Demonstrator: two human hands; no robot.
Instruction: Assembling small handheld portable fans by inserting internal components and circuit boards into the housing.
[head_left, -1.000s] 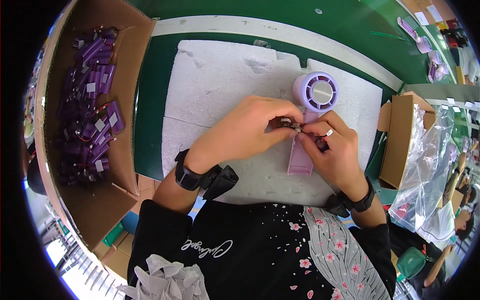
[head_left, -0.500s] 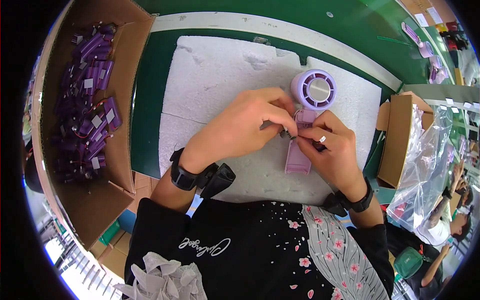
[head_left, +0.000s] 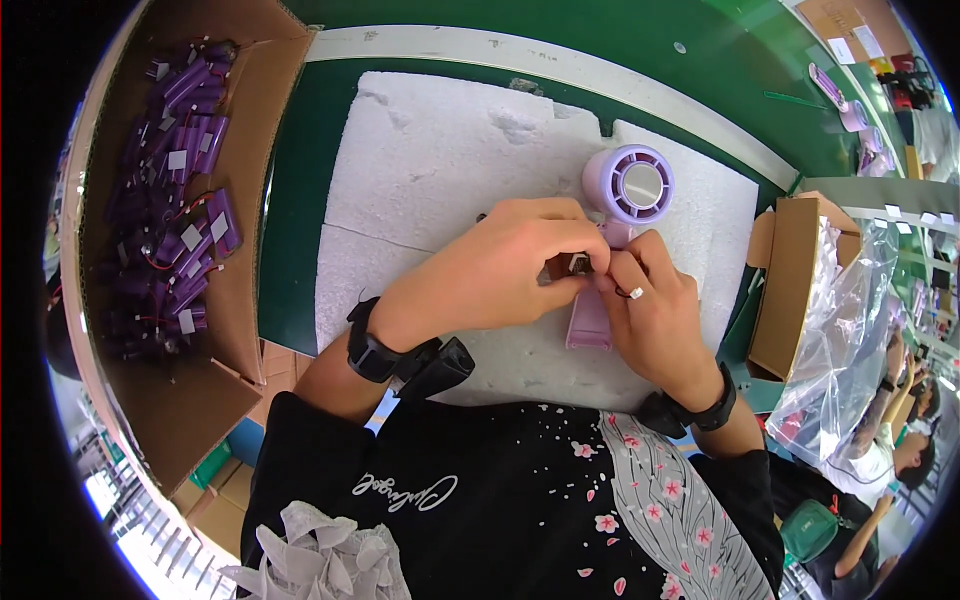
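Observation:
A lilac handheld fan [head_left: 590,328] lies on a white foam sheet [head_left: 400,150], its round head with a silver disc [head_left: 641,186] pointing away from me. Over its handle, my left hand [head_left: 510,258] pinches a small dark circuit board [head_left: 579,264] between thumb and fingers. My right hand [head_left: 655,315] meets it from the other side, its fingertips closed close to the board. A small white plug [head_left: 636,293] on a dark wire shows against the right fingers. Both hands cover the middle of the handle, and what exactly the right fingertips grip is hidden.
At left stands a cardboard box [head_left: 250,150] of purple battery packs [head_left: 190,240] with wires. Another carton [head_left: 790,290] with a clear plastic bag [head_left: 835,340] is at right. More lilac fans [head_left: 853,115] lie at the far right. Other people [head_left: 880,450] are beyond.
My left hand has shifted slightly nearer to me and turned, showing the circuit board more plainly. The right hand has drawn slightly nearer too, and the fan has moved slightly.

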